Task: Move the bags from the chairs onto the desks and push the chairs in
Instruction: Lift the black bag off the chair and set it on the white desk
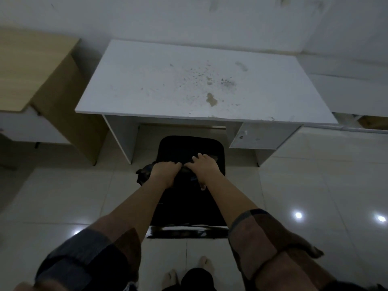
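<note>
A black chair (pixel 190 206) stands in front of the white desk (pixel 147 80), its seat partly under the desk's edge. A dark bag (pixel 143 174) lies across the chair and bulges out past its left side. It is hard to tell from the black chair in the dim light. My left hand (pixel 165 172) is clenched on the bag's top. My right hand (pixel 203 168) lies next to it, fingers over the bag and thumb hooked under. The two hands almost touch.
The desk top is stained and carries nothing; a drawer unit (pixel 260 136) hangs under its right side. A wooden desk (pixel 31 66) stands to the left, with a gap between. Glossy tiled floor (pixel 304 196) surrounds the chair. My bare feet (pixel 189 271) are behind it.
</note>
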